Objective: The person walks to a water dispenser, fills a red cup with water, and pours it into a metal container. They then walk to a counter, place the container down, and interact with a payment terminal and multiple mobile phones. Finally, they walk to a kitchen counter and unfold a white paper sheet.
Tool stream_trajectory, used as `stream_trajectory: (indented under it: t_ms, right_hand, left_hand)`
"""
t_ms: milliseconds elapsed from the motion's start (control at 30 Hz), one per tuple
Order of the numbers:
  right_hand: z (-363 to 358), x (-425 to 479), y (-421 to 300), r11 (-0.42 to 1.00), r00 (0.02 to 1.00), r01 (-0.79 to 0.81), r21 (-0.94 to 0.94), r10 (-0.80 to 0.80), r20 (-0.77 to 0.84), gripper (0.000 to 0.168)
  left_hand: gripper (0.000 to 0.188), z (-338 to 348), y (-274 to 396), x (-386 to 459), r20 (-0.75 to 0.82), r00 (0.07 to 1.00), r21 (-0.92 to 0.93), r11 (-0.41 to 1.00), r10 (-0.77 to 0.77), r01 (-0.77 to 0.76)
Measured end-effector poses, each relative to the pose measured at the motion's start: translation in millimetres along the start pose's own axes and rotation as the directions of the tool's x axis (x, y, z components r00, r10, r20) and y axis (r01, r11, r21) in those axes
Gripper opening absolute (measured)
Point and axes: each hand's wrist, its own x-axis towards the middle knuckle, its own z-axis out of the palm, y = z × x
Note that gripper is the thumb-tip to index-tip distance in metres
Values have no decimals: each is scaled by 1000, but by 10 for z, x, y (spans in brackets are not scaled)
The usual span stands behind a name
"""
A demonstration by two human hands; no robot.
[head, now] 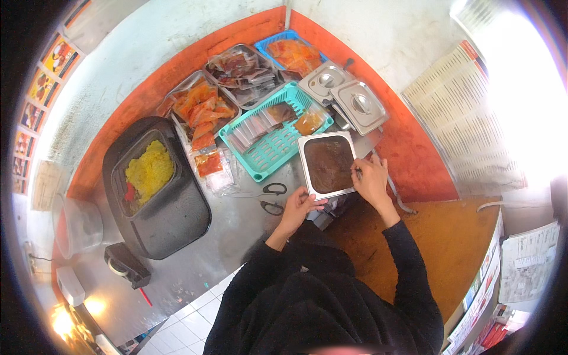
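Observation:
A square stainless-steel food pan [330, 196] holds thick brown sauce [330, 162]. My left hand [299, 208] grips its near left corner, thumb on the rim and fingers beneath. At the right rim, the fingertips of my right hand [370, 177] are pinched together over the edge of the sauce. Whether they hold the rim or something small is hidden. Just beyond the pan lies a turquoise plastic basket [270, 153] with a row of filled sachets [257, 128] and an orange-brown sachet [310, 122]. Black-handled scissors [270, 199] rest left of my left hand.
Two lidded steel pans [359, 104] stand behind, by the wall. Trays of orange packets [204, 108] and dark packets [242, 71], plus a blue basket [288, 46], line the back. Left is a black container [177, 226] of yellow food [151, 171]; a tape dispenser [126, 266] sits nearer.

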Motion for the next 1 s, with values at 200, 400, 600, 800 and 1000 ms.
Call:
stream_trajectory:
  t_ms: [200, 400, 600, 800, 1000]
  right_hand:
    - [208, -140, -91, 937, 961, -216, 273, 254, -113, 4]
    - [244, 25, 55, 987, 930, 64, -148, -113, -350, 11]
    - [218, 69, 18, 982, 967, -103, 160, 136, -215, 7]
    - [236, 55, 75, 970, 977, -142, 198, 170, -129, 7]
    - [276, 56, 98, 942, 974, -168, 291, 203, -96, 6]
  left_hand:
    - [23, 181, -163, 27, -123, 991, -92, 994, 45, -57]
    - [15, 456, -352, 194, -184, 974, -193, 967, 133, -169]
    - [15, 671, -482, 271, -249, 956, -249, 944, 153, -216]
    - [20, 698, -589, 346, -233, 951, -265, 928, 202, -262]
    - [21, 683, -592, 375, -221, 962, -291, 931, 160, -222]
